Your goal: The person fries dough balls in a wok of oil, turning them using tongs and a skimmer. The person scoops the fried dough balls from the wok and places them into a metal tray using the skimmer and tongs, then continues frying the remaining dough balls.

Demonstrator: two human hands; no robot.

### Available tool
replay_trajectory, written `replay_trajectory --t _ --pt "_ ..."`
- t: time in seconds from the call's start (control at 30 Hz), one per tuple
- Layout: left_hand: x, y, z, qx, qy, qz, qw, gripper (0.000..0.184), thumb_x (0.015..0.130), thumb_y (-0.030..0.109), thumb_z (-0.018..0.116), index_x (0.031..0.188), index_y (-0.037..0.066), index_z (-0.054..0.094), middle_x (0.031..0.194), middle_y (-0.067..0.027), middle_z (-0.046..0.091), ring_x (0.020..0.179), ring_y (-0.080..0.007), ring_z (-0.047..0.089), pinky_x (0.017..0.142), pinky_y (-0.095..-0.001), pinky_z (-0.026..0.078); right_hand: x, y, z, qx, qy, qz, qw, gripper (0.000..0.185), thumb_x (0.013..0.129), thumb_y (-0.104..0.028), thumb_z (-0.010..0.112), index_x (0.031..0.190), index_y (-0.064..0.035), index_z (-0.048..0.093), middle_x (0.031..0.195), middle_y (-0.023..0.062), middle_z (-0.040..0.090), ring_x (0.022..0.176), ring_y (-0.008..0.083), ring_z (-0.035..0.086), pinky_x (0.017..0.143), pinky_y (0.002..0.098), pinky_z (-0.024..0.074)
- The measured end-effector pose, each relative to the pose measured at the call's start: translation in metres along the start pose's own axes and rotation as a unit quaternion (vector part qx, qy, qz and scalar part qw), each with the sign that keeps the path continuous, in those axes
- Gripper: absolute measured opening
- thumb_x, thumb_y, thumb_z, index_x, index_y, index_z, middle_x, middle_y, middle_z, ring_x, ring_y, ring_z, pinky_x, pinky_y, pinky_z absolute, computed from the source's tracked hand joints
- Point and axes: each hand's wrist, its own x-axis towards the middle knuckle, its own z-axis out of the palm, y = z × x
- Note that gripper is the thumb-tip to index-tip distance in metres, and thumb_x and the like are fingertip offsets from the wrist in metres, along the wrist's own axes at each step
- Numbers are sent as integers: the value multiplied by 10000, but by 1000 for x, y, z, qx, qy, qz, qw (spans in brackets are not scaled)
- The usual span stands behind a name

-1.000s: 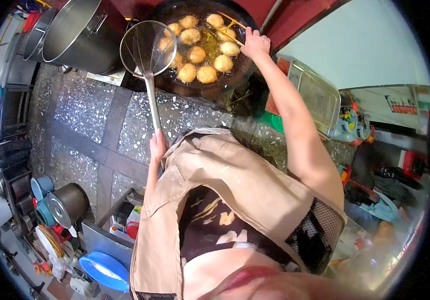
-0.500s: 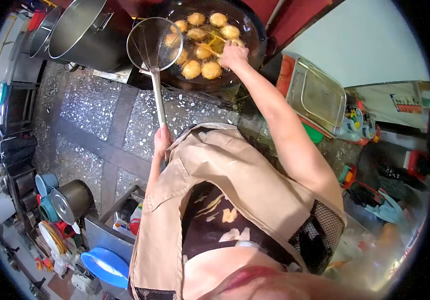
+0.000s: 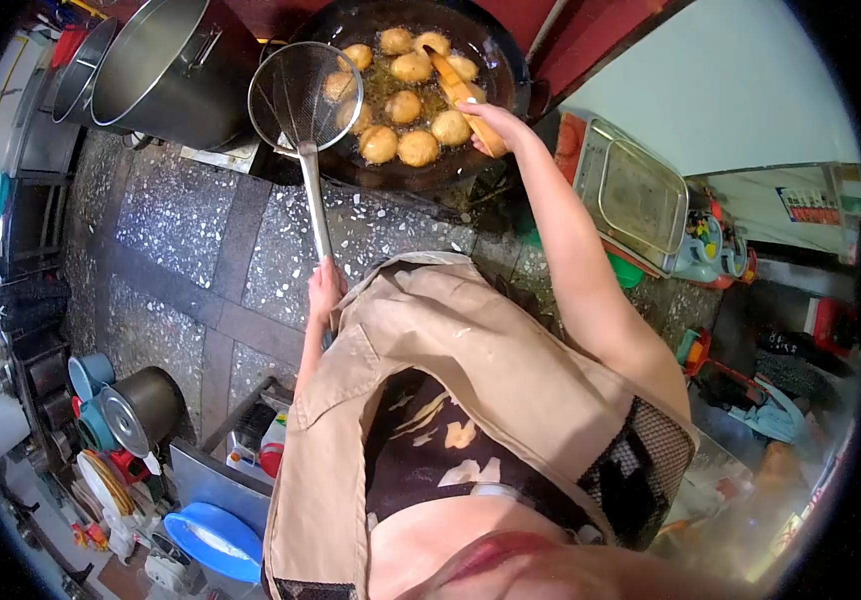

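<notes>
Golden fried balls (image 3: pixel 404 106) are sitting in oil in a big dark wok (image 3: pixel 499 75), bunched pretty loosely. Right hand (image 3: pixel 491 128) has its fingers curled around a wooden tool (image 3: pixel 454 84), tip right by a far ball, can't tell if touching. Left hand (image 3: pixel 326 291) is wrapped around the handle of a mesh strainer (image 3: pixel 309 152) over the wok's left edge. Big pot (image 3: pixel 169 85) left of that, metal tray (image 3: pixel 641 198) off right.

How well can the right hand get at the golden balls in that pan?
Probably yes: the right hand holds a wooden utensil over the pan, and most golden balls appear clear of the strainer.
</notes>
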Motion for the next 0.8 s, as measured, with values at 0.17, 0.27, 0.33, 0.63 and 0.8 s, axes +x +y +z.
replay_trajectory --t 0.17,0.27,0.33,0.63,0.8 --pt "-5 7 1 -18 -6 26 999 442 927 390 368 676 53 504 507 -6 438 458 -95 427 427 -258 335 -36 1 3 -85 29 -16 996 568 686 -508 668 962 -26 547 729 107 559 631 193 584 543 300 482" --pt "-9 8 -1 -19 25 23 999 432 919 383 405 679 39 506 516 -8 451 449 -93 431 415 -262 332 -33 -6 20 -334 183 -143 914 739 672 -475 646 1178 36 472 990 217 576 1009 316 556 881 370 417" --pt "-9 3 0 -21 54 25 998 426 912 371 435 682 21 512 521 -14 465 449 -94 448 410 -267 341 -34 -23 37 -413 233 -130 871 769 677 -471 643 1227 20 424 1064 208 545 1009 311 555 870 368 425" --pt "-19 -1 -12 26 90 12 995 437 905 373 446 681 7 527 532 -31 489 461 -104 473 427 -275 366 42 -61 54 -618 289 -114 722 642 705 -242 575 1241 33 351 1181 184 491 1064 282 522 854 404 424" --pt "-16 -4 -13 25 88 29 995 428 903 365 462 678 9 537 537 -25 494 472 -102 473 440 -274 375 26 -86 57 -547 167 -99 814 583 711 -317 608 1176 15 494 1199 154 517 1098 231 511 908 359 406"
